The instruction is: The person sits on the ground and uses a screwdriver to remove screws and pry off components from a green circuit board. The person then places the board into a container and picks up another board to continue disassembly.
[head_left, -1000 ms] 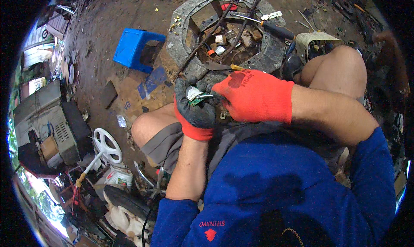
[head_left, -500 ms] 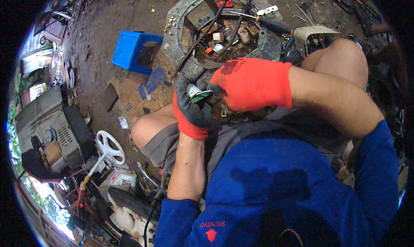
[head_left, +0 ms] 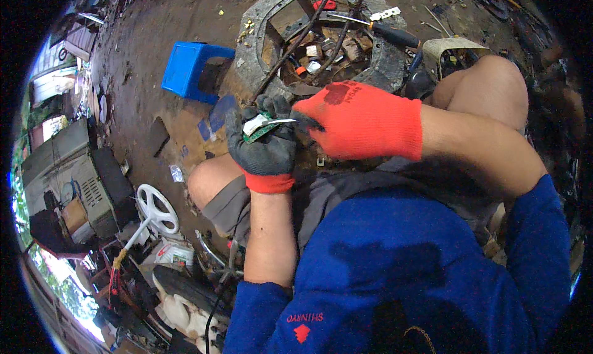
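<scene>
My left hand (head_left: 264, 156), in a red glove with a dark grey coated palm, is turned palm up over my lap. It holds a small green circuit board (head_left: 262, 132) with a white piece (head_left: 252, 125) on top. A thin white strip (head_left: 281, 121) runs from the board toward my right hand (head_left: 365, 120), which wears a matching glove with its red back showing. The dark fingertips of that hand are pinched together at the strip's end; their exact grip is partly hidden.
Ahead stands an octagonal stone-like ring (head_left: 250, 51) with small scraps inside and rods across it. A screwdriver (head_left: 395, 35) lies on its right rim. A blue plastic stool (head_left: 183, 70) is to the left, and a beige open container (head_left: 456, 45) to the right.
My left hand has moved slightly left and opened its palm upward, so more of the board and white piece shows. My right fingertips have come slightly away from the board.
</scene>
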A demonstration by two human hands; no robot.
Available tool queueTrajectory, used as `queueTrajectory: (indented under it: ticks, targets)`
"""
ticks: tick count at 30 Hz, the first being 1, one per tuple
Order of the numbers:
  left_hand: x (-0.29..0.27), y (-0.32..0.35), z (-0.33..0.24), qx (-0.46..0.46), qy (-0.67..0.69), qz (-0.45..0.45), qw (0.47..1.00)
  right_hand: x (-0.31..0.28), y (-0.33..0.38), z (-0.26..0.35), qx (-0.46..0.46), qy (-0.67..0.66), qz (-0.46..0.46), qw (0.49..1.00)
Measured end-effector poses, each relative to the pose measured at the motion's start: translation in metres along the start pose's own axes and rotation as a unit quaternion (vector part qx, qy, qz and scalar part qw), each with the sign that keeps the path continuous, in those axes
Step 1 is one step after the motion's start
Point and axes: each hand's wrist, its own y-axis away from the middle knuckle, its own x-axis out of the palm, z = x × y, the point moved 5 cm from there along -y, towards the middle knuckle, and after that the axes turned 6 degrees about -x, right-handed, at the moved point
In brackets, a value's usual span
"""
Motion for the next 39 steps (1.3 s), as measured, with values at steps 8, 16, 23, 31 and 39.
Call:
queueTrajectory:
  ticks: [8,16,23,31,39]
  targets:
    - [0.010,-0.002,0.000,0.030,0.010,0.025,0.999,0.002,0.007,0.005,-0.010,0.016,-0.008,1.000]
    - [0.023,0.002,0.001,0.091,-0.046,0.038,0.994,0.008,0.008,0.007,0.017,0.017,-0.014,1.000]
    - [0.027,0.016,0.004,0.268,-0.314,-0.026,0.911,0.023,0.009,0.008,0.055,-0.018,-0.014,0.998]
    - [0.025,0.022,0.002,0.301,-0.464,-0.079,0.829,0.031,0.005,0.006,0.051,-0.028,-0.022,0.998]
    - [0.018,0.014,0.010,0.204,-0.430,-0.101,0.874,0.007,-0.012,-0.024,0.032,-0.002,0.114,0.993]
